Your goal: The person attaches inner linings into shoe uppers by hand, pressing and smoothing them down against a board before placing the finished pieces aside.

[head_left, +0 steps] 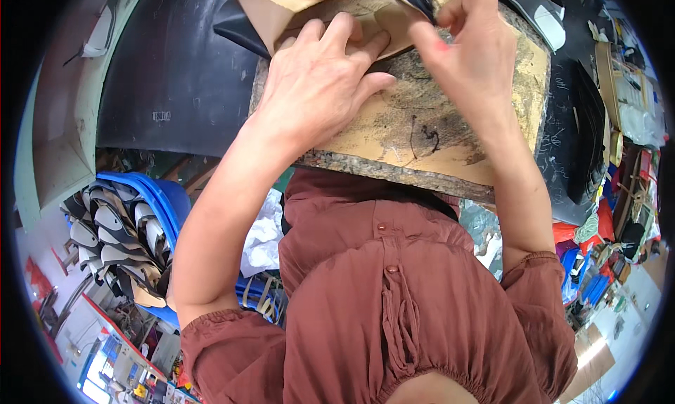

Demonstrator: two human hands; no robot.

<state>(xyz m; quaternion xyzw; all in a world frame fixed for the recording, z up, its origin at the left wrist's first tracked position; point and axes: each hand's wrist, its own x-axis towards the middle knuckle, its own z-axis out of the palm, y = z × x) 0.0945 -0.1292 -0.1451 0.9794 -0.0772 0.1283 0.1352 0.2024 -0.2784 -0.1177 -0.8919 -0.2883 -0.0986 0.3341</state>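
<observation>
A floppy leather piece [271, 7], black on one face and tan on the other, lies folded over the far edge of a worn board [450, 140]. Fingers spread, my left hand [316, 77] presses down on its tan side. My right hand [474, 52] is closed in a pinch at the piece's black edge, right of the left hand. Its fingertips are partly hidden and slightly blurred. The top of the piece runs out of the picture.
Black sheeting [176, 73] covers the table left of the board. Stacked black pieces [583, 133] lie on the right. A blue basket [176, 196] at lower left holds many cut shoe-upper-like pieces [116, 235]. White and black scraps [541, 21] sit at the far right.
</observation>
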